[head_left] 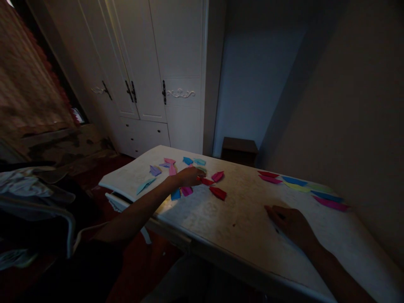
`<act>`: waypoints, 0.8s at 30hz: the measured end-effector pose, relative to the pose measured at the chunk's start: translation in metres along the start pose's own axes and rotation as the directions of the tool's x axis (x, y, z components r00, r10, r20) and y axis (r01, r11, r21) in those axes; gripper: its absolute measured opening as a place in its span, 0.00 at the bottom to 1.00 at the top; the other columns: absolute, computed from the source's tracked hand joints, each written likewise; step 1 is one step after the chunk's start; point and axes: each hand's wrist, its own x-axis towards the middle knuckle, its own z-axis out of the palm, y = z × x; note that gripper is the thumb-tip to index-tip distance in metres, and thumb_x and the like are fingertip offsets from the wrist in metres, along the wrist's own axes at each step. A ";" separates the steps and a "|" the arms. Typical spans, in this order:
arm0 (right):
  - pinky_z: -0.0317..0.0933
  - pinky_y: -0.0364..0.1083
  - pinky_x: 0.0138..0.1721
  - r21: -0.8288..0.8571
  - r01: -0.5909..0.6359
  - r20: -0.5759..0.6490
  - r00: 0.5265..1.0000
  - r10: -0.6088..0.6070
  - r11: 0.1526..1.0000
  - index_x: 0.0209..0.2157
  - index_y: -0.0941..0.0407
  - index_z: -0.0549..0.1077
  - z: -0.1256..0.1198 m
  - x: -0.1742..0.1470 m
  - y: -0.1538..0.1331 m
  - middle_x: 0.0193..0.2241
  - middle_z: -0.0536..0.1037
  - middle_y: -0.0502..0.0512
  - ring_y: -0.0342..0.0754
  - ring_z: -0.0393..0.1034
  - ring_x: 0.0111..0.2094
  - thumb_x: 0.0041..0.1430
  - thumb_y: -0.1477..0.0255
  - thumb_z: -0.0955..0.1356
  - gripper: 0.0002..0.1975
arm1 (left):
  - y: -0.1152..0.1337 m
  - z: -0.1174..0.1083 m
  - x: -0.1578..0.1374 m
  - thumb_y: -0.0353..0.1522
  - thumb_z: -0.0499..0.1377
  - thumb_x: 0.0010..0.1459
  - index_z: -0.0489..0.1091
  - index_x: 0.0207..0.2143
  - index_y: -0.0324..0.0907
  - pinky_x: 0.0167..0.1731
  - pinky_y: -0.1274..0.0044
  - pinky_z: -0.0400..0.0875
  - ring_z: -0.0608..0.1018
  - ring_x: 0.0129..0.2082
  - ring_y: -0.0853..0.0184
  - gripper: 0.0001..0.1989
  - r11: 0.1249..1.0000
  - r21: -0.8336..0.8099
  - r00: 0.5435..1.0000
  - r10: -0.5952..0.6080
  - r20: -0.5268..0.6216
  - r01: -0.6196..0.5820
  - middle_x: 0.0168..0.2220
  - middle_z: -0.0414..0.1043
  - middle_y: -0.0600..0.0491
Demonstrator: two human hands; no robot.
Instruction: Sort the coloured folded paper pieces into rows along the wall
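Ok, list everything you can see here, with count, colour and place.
Folded papers, left group: over ten, some hidden; pink, purple, blue, teal, red, magenta; around the left hand
Folded papers, right row: about seven; red, magenta, blue, yellow, green; along the far right edge
Table: one, whitish, centre
Wardrobe: one, white, behind left
Low stand: one, dark brown, behind the table
Curtain: one, brownish with red edging, far left
Floor: one, red, left
Left hand: one, over the left group
Right hand: one, at the table's right
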 end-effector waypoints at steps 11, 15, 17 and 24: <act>0.57 0.45 0.26 -0.040 -0.025 0.022 0.999 0.025 0.999 0.18 0.52 0.68 0.000 0.000 -0.003 0.17 0.73 0.50 0.47 0.69 0.22 0.63 0.49 0.53 0.30 | 0.013 -0.010 -0.019 0.31 0.58 0.55 0.75 0.42 0.42 0.37 0.78 0.67 0.78 0.38 0.63 0.12 1.000 -0.004 0.996 -0.004 -0.091 0.003 0.41 0.77 0.49; 0.55 0.44 0.27 -0.089 -0.012 0.008 1.000 0.013 0.996 0.20 0.52 0.70 0.000 0.000 -0.007 0.19 0.73 0.49 0.47 0.69 0.22 0.64 0.52 0.53 0.29 | 0.031 -0.018 -0.022 0.33 0.57 0.57 0.74 0.46 0.42 0.35 0.78 0.67 0.77 0.34 0.66 0.15 0.998 -0.065 0.985 -0.003 -0.172 -0.008 0.41 0.77 0.50; 0.54 0.43 0.27 -0.122 -0.005 -0.003 1.000 0.005 0.993 0.20 0.53 0.70 0.001 -0.001 -0.009 0.19 0.74 0.50 0.46 0.69 0.23 0.65 0.54 0.54 0.28 | 0.044 -0.019 -0.020 0.35 0.56 0.58 0.73 0.47 0.42 0.33 0.79 0.67 0.76 0.31 0.68 0.15 0.994 -0.109 0.983 0.003 -0.182 -0.023 0.40 0.77 0.50; 0.51 0.43 0.28 -0.250 -0.029 -0.004 1.000 0.029 0.968 0.21 0.53 0.71 -0.001 -0.003 -0.020 0.21 0.75 0.50 0.45 0.68 0.24 0.66 0.61 0.57 0.23 | 0.088 -0.007 0.019 0.36 0.57 0.58 0.74 0.44 0.41 0.26 0.80 0.64 0.71 0.24 0.73 0.14 0.958 -0.255 0.973 0.077 -0.219 -0.134 0.35 0.76 0.52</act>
